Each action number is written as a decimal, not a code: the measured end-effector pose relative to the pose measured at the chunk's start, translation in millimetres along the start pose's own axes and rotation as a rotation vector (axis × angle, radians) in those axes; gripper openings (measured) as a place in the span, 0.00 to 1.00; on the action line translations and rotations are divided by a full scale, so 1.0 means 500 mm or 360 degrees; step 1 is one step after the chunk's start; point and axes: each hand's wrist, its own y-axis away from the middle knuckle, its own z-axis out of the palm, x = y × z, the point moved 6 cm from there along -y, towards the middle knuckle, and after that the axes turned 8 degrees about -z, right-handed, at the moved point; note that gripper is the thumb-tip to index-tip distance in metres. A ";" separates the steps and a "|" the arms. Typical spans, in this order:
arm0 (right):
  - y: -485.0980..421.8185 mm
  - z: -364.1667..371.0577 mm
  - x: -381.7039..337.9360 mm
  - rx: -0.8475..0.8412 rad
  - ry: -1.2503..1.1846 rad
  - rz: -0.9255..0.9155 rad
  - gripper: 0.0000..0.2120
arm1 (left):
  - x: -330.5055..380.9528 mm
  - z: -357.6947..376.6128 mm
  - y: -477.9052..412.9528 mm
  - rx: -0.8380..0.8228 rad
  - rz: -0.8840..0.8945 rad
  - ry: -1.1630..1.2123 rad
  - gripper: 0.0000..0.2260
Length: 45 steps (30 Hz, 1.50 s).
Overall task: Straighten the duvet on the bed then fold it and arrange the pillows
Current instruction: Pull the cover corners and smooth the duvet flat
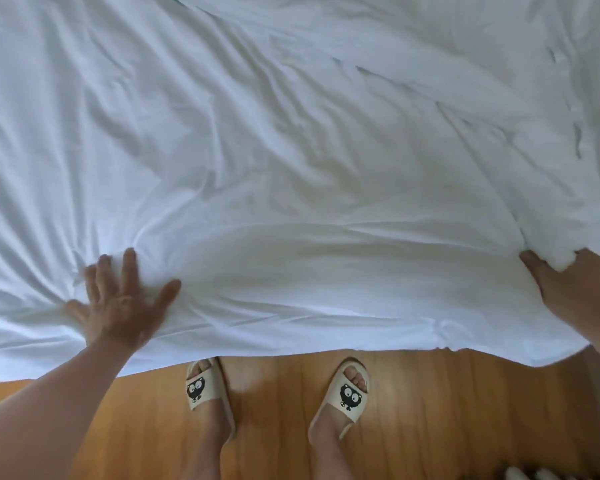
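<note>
A white, creased duvet point(291, 150) covers the whole bed and fills the upper three quarters of the head view; its near edge hangs over the bed's side. My left hand point(118, 306) lies flat on the duvet near that edge at lower left, fingers spread. At the right edge, my right hand point(575, 292) is closed around a bunch of the duvet's fabric, with folds radiating from the grip. No pillows are in view.
A wooden floor point(274, 427) runs along the bottom of the view. My two feet in cream slippers point(347, 393) with a black cartoon print stand close to the bed's edge. Something white shows at the bottom right corner point(520, 474).
</note>
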 end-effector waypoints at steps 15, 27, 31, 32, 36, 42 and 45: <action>0.129 0.127 -0.305 0.0075 0.0557 -0.0871 0.35 | 0.000 0.002 0.058 -0.0146 0.0235 -0.0052 0.46; 0.365 0.361 -0.450 -0.0356 0.0845 -0.0842 0.43 | -0.369 -0.073 -0.098 -0.0069 0.0400 -0.0032 0.35; 0.475 0.540 -0.768 -0.0433 0.0641 -0.1436 0.41 | -0.434 -0.115 -0.196 -0.0110 -0.0304 0.0490 0.40; 0.503 0.591 -0.838 -0.0494 0.0625 -0.1535 0.41 | -0.452 -0.111 -0.222 -0.0229 -0.0480 0.0608 0.45; 0.598 0.746 -0.981 -0.0856 0.0717 -0.1475 0.47 | -0.476 -0.090 -0.268 -0.0541 -0.0489 0.0872 0.49; 0.663 0.779 -0.959 -0.0921 0.0920 -0.1361 0.54 | -0.494 -0.078 -0.251 -0.0720 -0.0232 0.1158 0.23; 0.684 0.788 -0.954 -0.0906 0.1007 -0.1421 0.55 | -0.519 -0.070 -0.270 -0.0816 -0.0242 0.1026 0.26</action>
